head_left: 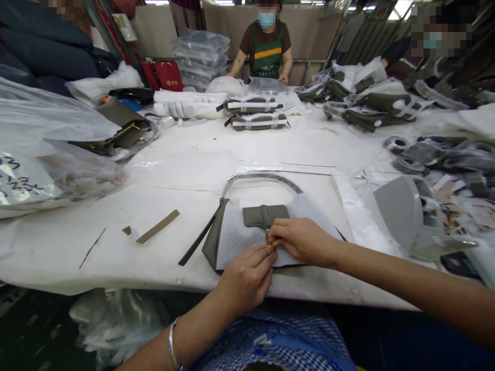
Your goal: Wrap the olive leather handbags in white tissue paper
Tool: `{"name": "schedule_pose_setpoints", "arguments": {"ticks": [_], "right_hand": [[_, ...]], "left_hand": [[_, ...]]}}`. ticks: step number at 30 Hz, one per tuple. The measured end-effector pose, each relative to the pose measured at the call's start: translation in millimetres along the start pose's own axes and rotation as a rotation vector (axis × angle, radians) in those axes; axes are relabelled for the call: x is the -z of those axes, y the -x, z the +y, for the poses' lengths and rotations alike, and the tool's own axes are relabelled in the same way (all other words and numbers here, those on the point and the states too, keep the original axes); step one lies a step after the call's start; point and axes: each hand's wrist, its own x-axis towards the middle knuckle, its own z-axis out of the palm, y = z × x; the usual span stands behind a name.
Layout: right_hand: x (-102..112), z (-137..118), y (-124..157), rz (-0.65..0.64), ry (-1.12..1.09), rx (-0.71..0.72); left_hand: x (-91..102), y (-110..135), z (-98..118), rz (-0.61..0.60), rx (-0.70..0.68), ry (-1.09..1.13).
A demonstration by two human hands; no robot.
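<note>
A grey-green handbag [214,240] lies on the white-covered table in front of me, its front covered by a whitish protective sheet [234,226]. The bag's handle [266,176], wrapped in clear film, arches away from me. A flap with a narrow strap [264,216] sits over the sheet, with a gold-coloured clasp [268,236] at the strap's lower end. My left hand [247,273] and my right hand [299,239] meet at this clasp, both with fingers pinched on it. The fingertips partly hide the clasp.
Brown strips [158,226] lie left of the bag. Two wrapped bags [257,122] rest further back, with piled bags [379,105] at the right. A large plastic bag [54,139] fills the left. A person in an apron [266,49] stands across the table [185,170].
</note>
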Motion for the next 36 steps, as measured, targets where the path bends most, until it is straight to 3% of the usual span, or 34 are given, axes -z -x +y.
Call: {"name": "schedule_pose_setpoints", "arguments": {"ticks": [4, 8, 14, 17, 24, 30, 36], "right_hand": [[-14.7, -9.5, 13.4, 0.037, -0.064, 0.019], [-28.0, -6.8, 27.4, 0.217, -0.22, 0.031], [-34.0, -5.3, 36.8, 0.356, -0.32, -0.04], [-35.1, -6.1, 37.5, 0.4, -0.358, -0.042], [-40.2, -5.6, 38.7, 0.43, -0.357, -0.001], [-41.3, -2.9, 40.0, 0.465, -0.499, -0.069], [-43.9, -0.5, 26.9, 0.365, -0.282, -0.154]], "left_hand": [[1.2, 0.0, -0.5, -0.014, 0.022, 0.04], [6.7, -0.1, -0.1, -0.031, 0.064, 0.107], [18.6, -10.4, 2.1, 0.023, 0.225, 0.277], [15.0, -14.8, 0.5, 0.056, 0.29, 0.226], [7.4, -23.1, -0.2, 0.043, 0.255, 0.004], [7.7, -25.2, -1.8, 0.084, 0.312, 0.052], [8.9, -24.5, -5.7, 0.115, 0.373, 0.048]]}}
